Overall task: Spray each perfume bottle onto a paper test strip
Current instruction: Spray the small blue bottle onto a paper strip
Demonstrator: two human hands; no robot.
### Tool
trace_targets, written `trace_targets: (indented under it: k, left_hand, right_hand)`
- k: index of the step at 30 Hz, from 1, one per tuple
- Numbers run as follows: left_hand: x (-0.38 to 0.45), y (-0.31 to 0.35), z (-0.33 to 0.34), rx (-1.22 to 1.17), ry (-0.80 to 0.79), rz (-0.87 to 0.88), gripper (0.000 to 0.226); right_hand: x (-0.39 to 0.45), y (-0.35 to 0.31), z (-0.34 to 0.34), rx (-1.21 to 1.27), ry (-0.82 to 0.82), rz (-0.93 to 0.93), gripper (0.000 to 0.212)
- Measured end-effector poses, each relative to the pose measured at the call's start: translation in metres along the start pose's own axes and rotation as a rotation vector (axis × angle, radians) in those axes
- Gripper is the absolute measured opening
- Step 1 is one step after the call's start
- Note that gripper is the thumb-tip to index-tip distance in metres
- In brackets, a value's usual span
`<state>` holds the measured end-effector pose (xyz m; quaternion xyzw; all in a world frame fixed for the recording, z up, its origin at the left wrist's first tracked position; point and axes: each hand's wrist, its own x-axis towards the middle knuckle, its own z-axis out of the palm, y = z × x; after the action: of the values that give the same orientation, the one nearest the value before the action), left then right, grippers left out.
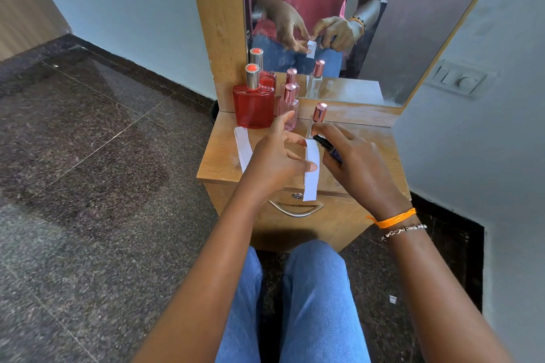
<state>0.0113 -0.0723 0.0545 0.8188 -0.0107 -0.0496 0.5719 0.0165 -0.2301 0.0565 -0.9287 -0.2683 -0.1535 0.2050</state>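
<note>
My left hand (277,156) pinches a white paper test strip (311,174) that hangs upright over the front of the wooden dresser top (218,156). My right hand (354,162) grips a small dark perfume bottle (328,147), its top close to the strip's upper end. Behind my hands stand a large red bottle (254,106) with a silver cap, a small pink bottle (288,107) and a slim clear bottle (318,118) with a rose-gold cap. More white strips (242,147) lie on the dresser top at the left.
A mirror (383,23) in a wooden frame rises behind the bottles and reflects them and my hands. A drawer with a metal handle (295,211) is below the top. Pale walls close in on the right; dark tiled floor (88,156) spreads to the left.
</note>
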Motion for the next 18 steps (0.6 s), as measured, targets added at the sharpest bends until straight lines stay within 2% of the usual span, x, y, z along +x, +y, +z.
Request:
trace_targets:
  k: [18]
  left_hand:
    - [-0.0013,0.0018,-0.0007,-0.013,-0.014,-0.015,0.099]
  right_hand:
    - [-0.0004,-0.0002,0.0031,0.02,0.034,-0.036,0.043]
